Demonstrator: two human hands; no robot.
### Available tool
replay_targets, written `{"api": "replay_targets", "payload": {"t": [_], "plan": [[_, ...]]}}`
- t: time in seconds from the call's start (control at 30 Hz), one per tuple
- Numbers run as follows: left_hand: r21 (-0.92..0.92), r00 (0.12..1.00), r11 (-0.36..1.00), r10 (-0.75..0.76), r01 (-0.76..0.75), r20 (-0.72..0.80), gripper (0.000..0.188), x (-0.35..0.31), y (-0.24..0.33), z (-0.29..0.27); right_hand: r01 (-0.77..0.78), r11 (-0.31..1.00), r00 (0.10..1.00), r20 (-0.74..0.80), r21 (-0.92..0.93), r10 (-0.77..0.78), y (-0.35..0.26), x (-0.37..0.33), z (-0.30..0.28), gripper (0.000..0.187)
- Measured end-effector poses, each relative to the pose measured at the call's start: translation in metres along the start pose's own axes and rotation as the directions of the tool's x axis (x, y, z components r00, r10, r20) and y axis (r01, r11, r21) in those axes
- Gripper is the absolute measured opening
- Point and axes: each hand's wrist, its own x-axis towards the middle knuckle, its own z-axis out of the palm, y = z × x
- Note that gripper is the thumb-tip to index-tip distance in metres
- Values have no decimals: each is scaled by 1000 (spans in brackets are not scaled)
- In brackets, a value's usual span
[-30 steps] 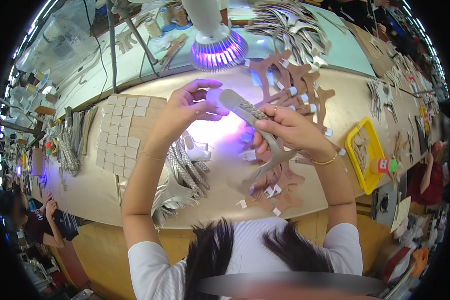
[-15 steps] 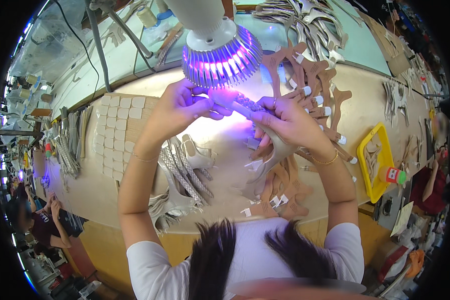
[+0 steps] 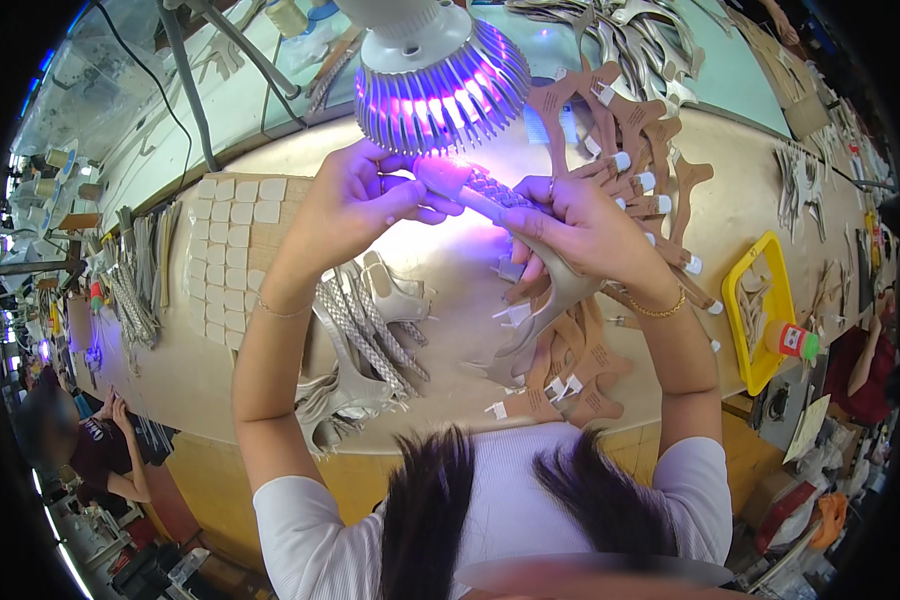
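Under a lamp (image 3: pixel 440 95) glowing purple, both my hands hold a beige leather shoe upper with a braided strap (image 3: pixel 492 188). My left hand (image 3: pixel 362 205) pinches the strap's lit, pinkish end, its fingers curled. Thumb and fingers of my right hand (image 3: pixel 590 228) close round the strap farther along. From below that hand the wider plain part of the upper hangs toward the table. Between my forearms lies a pile of pale uppers with braided straps (image 3: pixel 362 335). Brown Y-shaped pieces with white tabs (image 3: pixel 580 365) lie below my right hand.
A board with rows of pale square patches (image 3: pixel 235 235) lies left of my left forearm. More brown pieces (image 3: pixel 630 125) fan out beyond my right hand. At right stand a yellow tray (image 3: pixel 730 310) and a red-labelled jar with a green lid (image 3: pixel 792 341). A co-worker (image 3: pixel 90 440) sits at far left.
The view has shifted slightly, and the lamp sits a little higher and larger in it. Both hands keep their hold on the shoe upper, almost unmoved under the light.
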Motion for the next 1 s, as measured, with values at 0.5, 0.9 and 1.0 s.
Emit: {"api": "replay_targets", "payload": {"t": [0.5,0.9,1.0], "plan": [[8,1000,1000,-5,5,-8,30,-1,4,2,9,1000,1000,1,-19,-9,-1,-1,0,29],[27,1000,1000,6,-6,-16,29,-2,6,4,5,1000,1000,-2,-20,-5,-4,-2,0,28],[22,1000,1000,8,-7,-12,30,-2,7,3,9,1000,1000,3,-14,-9,-4,-2,0,27]]}}
